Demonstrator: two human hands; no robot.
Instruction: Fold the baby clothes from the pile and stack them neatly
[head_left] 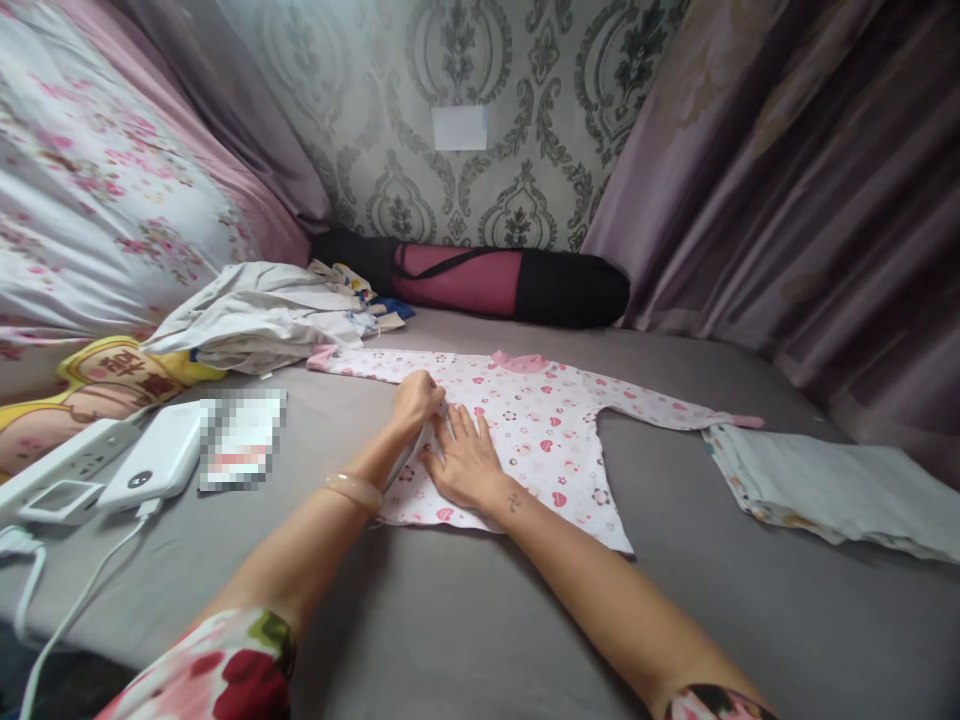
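Note:
A small white long-sleeved shirt (551, 440) with pink hearts, flowers and a pink collar lies spread out on the grey sheet. Its sleeves reach out to either side. My left hand (418, 402) is closed at the shirt's left side, just below that sleeve, and appears to pinch the fabric there; the fingertips are partly hidden. Beside it, my right hand (466, 460) rests flat on the shirt's front with fingers spread. A pale bangle (354, 490) circles my left wrist.
A folded pale cloth (832, 485) lies at the right, by the sleeve's cuff. Crumpled light clothes (262, 310) sit at back left. A white power bank (157, 455) and power strip (71, 460) with cables lie left. A black and maroon bag (457, 283) lines the wall.

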